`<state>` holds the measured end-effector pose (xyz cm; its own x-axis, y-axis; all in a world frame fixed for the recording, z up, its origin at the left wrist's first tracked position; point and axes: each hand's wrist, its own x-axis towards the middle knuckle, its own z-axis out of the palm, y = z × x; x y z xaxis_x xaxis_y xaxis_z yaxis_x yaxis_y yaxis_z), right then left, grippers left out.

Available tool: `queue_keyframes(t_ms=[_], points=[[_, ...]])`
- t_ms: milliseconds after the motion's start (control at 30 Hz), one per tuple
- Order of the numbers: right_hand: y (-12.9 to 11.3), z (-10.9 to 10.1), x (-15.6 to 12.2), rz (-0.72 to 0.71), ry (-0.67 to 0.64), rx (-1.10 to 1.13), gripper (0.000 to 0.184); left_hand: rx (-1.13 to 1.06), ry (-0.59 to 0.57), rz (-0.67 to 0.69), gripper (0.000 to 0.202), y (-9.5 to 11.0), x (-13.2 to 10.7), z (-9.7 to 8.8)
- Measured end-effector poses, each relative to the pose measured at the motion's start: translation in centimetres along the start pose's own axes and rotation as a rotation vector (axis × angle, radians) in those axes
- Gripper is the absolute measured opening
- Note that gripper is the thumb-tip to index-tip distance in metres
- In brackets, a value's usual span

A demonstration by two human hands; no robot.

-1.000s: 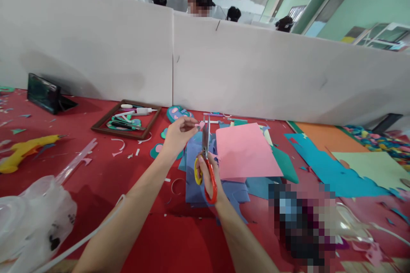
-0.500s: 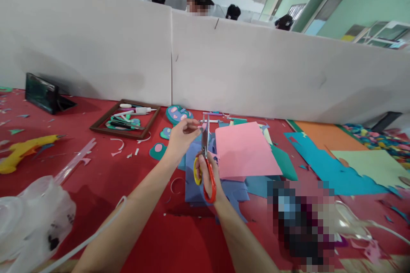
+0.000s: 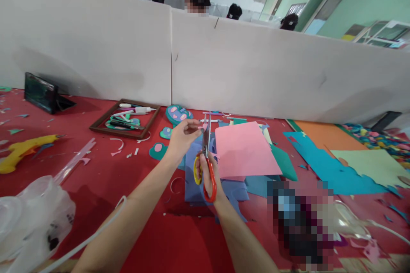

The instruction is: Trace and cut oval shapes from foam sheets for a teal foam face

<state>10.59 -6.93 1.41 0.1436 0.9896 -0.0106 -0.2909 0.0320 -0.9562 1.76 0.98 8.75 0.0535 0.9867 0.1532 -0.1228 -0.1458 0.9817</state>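
Note:
My right hand (image 3: 209, 175) is wrapped round the handles of a pair of scissors (image 3: 211, 181), one loop red and the other yellow. The blades point away from me and stand slightly apart. Between the fingertips of my left hand (image 3: 182, 138) is a small pink paper piece (image 3: 204, 127), right beside the blades. A pink sheet (image 3: 246, 151) lies just right of the scissors, on top of blue sheets (image 3: 195, 187). Left of them are teal cutouts with blue and pink spots (image 3: 177, 114).
A brown frame (image 3: 92, 128) holds pens and cutouts. Leftward are a yellow glue gun (image 3: 28, 147), a white plastic bag (image 3: 41, 217) and a propped phone (image 3: 40, 93). Coloured sheets (image 3: 333, 170) lie right. A white partition (image 3: 256, 68) closes off the back, with people beyond.
The scissor blades have spread a little wider near the pink piece. Both hands have otherwise stayed almost where they were.

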Motion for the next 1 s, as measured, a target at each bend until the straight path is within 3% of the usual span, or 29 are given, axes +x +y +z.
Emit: queue_keyframes(t_ms=[467, 1000], points=[[0.36, -0.13, 0.31, -0.025, 0.043, 0.026, 0.044, -0.024, -0.078, 0.0, 0.029, -0.3, 0.06, 0.13], [0.27, 0.02, 0.26, -0.036, 0.044, 0.024, 0.041, 0.024, -0.026, -0.018, 0.02, -0.2, 0.1, 0.0]])
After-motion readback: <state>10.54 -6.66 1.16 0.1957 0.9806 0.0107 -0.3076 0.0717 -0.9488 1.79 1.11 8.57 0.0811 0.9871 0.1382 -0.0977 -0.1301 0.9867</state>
